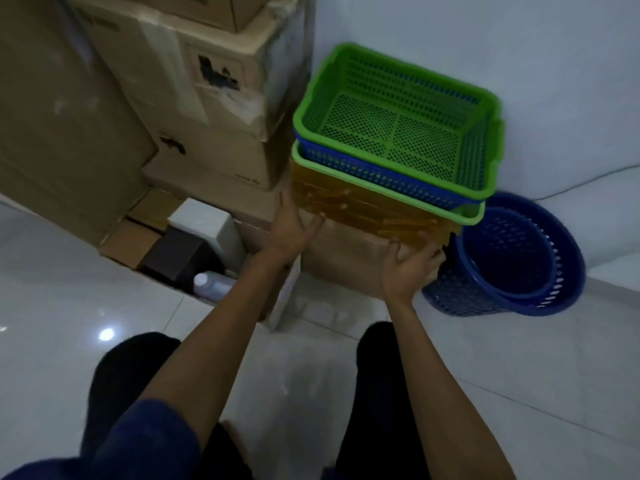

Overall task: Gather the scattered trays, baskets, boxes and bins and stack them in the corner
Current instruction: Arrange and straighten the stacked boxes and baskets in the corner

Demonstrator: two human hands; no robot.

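A stack stands in the corner by the white wall: a brown cardboard box at the bottom, several yellow trays on it, then a green basket rim, a blue basket and a green perforated basket on top. My left hand rests with fingers spread against the left end of the yellow trays and the box. My right hand presses on the box's right front corner under the trays. A round blue bin leans on the floor right of the stack.
Tall stacked cardboard boxes fill the left and back. Small boxes, a white box, a dark box and a white bottle lie at their foot. Glossy white floor tiles spread in front. My dark-trousered knees are low in view.
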